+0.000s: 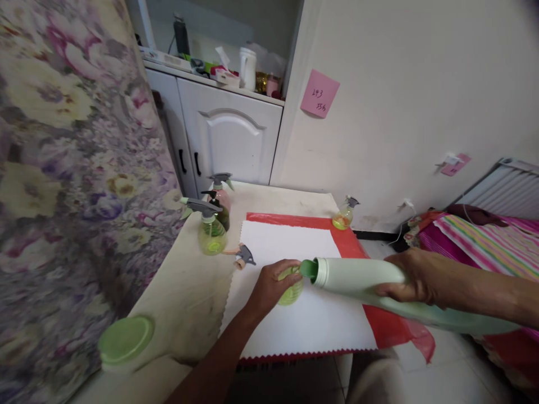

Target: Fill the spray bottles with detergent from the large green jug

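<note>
Two bare hands work near the centre of the frame. The left hand [273, 280] grasps a small yellow-green bottle [290, 296] just below centre; fingers cover much of its upper part, so its neck is hard to make out. The right hand [415, 278], right of centre, is wrapped around a large pale-green bottle [357, 273] tilted on its side, its mouth towards the small bottle. A bright green shape [308, 268] lies at that mouth; I cannot tell whether it is a spout or liquid. The right forearm hides part of the large bottle, whose far end blurs towards the right edge.

Under the hands lies a white sheet [295, 334] over red plastic [381, 325]. A grey trigger spray head [245, 255] rests by the sheet's left edge. Left of centre, a yellow-green spray bottle [211, 240] partly hides a dark pump bottle [224, 217], with a pinkish spray bottle [223, 196] behind. Another spray bottle [343, 217] stands right of centre, holding yellow liquid. The lower-left container with a green lid [126, 338] is cut off.
</note>
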Demonstrator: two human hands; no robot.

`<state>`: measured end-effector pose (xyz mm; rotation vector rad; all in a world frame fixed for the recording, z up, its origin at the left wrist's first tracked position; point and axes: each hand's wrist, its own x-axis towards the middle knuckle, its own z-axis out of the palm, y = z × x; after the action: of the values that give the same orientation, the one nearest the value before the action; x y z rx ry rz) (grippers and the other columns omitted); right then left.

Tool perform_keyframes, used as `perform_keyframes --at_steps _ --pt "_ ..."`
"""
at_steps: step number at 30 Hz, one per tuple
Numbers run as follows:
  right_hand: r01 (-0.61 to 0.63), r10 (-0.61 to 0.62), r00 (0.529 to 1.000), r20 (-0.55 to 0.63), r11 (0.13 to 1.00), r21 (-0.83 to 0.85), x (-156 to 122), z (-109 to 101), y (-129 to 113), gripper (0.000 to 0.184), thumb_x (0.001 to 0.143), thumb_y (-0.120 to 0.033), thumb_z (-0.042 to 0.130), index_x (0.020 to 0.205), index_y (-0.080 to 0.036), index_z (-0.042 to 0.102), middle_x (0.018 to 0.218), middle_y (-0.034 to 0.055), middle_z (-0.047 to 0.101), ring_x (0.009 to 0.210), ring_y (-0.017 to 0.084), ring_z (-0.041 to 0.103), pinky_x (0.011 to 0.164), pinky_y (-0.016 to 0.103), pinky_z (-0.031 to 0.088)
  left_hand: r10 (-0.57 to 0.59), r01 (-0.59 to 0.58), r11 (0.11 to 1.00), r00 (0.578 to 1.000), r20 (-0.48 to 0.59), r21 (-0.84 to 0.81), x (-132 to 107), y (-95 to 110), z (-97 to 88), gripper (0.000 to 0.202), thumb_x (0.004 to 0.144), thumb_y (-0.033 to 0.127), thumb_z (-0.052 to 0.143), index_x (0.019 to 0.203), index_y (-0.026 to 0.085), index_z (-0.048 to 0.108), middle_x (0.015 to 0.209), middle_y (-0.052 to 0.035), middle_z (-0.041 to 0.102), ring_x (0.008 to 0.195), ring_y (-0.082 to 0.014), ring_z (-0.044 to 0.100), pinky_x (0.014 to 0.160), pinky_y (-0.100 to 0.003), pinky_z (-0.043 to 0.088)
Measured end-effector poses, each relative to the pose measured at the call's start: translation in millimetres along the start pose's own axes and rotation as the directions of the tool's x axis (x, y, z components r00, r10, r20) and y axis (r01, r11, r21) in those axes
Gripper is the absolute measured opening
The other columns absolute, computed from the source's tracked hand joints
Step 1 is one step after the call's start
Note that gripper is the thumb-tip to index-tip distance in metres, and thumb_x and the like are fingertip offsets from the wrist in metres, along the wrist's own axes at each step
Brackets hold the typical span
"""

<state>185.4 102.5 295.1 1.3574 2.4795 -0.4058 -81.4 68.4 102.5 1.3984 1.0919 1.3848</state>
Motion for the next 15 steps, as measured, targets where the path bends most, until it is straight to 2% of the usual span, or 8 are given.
perform_keyframes --at_steps 15 --pt "-0.024 0.024 1.0 0.008 1.0 -0.004 -0.5 0.7 -0.5 0.057 0.079 -0.072 0.048 0.076 -0.017 0.062 0.066 0.0054 0.065 0.052 0.015 0.052 0.046 0.025 0.032 -0.018 0.018 1.0 1.0 -0.001 0.004 0.2 4.6 0.4 0.023 0.079 0.034 0.067 0.097 0.02 0.072 0.101 -0.004 0.074 0.096 -0.0225 0.065 0.087 -0.03 0.047"
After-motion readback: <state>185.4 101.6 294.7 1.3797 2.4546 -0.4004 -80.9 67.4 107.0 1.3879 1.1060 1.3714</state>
